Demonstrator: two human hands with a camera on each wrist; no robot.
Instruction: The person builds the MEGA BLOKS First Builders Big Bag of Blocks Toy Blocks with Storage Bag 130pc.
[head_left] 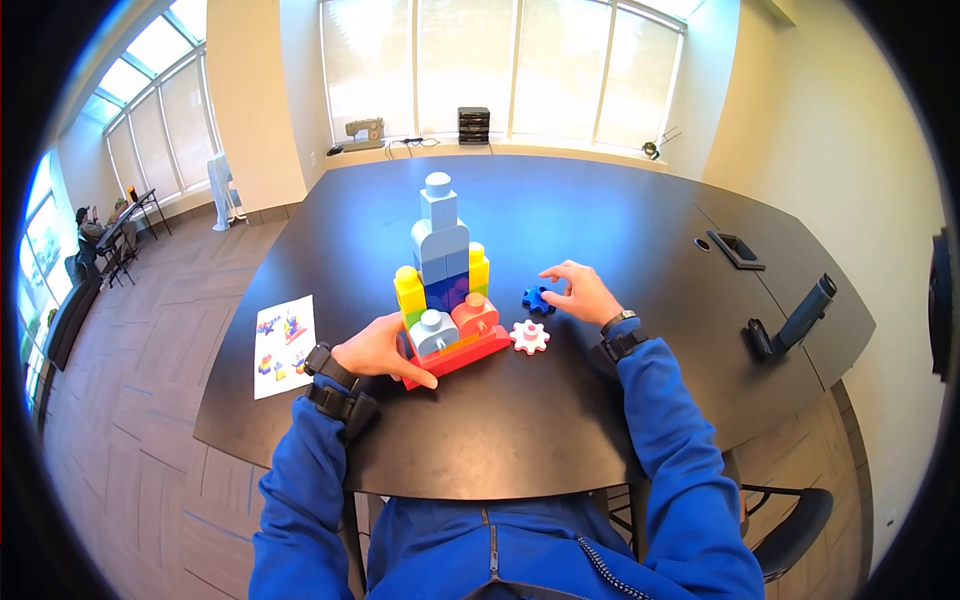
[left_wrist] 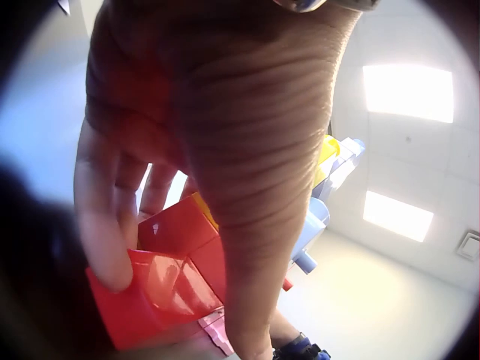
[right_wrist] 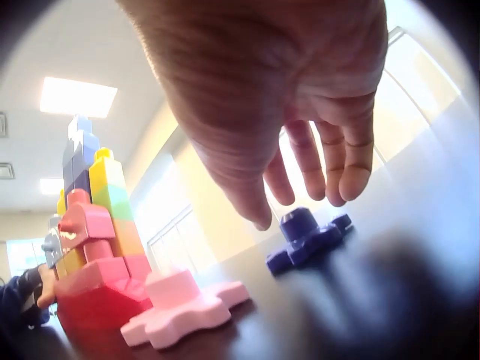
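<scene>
A tower of toy building blocks stands on a long red base block (head_left: 455, 362), with light blue blocks (head_left: 440, 240) stacked highest. My left hand (head_left: 372, 350) grips the red base by its left end, thumb along the front and fingers behind; in the left wrist view the red end (left_wrist: 161, 289) lies between thumb and fingers. My right hand (head_left: 583, 293) hovers over a dark blue gear (right_wrist: 307, 240), its fingers loosely bent and pointing down, fingertips close to the gear's stud. A pink gear (head_left: 530, 337) lies flat beside the base's right end.
A printed picture sheet (head_left: 283, 345) lies left of the tower on the dark table (head_left: 500, 440). To the right are a dark cylinder (head_left: 806, 312), a small black object (head_left: 758, 338) and a table socket frame (head_left: 736, 250). A chair (head_left: 795, 530) stands at the lower right.
</scene>
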